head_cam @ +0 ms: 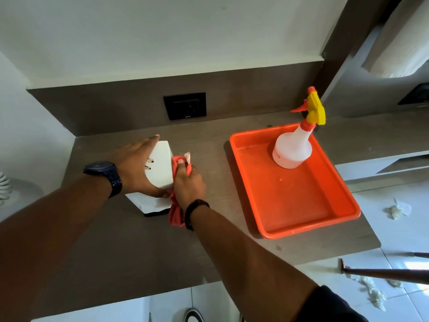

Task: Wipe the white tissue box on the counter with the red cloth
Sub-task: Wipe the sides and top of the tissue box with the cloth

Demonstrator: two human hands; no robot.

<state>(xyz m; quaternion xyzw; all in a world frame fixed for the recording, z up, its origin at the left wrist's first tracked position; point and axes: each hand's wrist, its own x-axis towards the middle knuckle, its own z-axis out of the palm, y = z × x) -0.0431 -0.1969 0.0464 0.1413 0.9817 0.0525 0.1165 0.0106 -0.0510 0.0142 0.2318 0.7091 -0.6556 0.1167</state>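
Note:
The white tissue box [160,168] stands tilted on the grey-brown counter [139,247], left of centre. My left hand [137,166] grips it from the left, fingers over the far end and thumb on the near lower side. My right hand [188,184] is closed on the red cloth [176,212] and presses it against the box's right face. The cloth hangs down past my wrist. A bit of white tissue pokes up beside my right fingers.
An orange tray [301,205] lies on the counter to the right, holding a white spray bottle [292,147] with a yellow and orange trigger. A black wall socket [185,105] is in the backsplash. Crumpled tissue scraps lie on the tiled floor at right.

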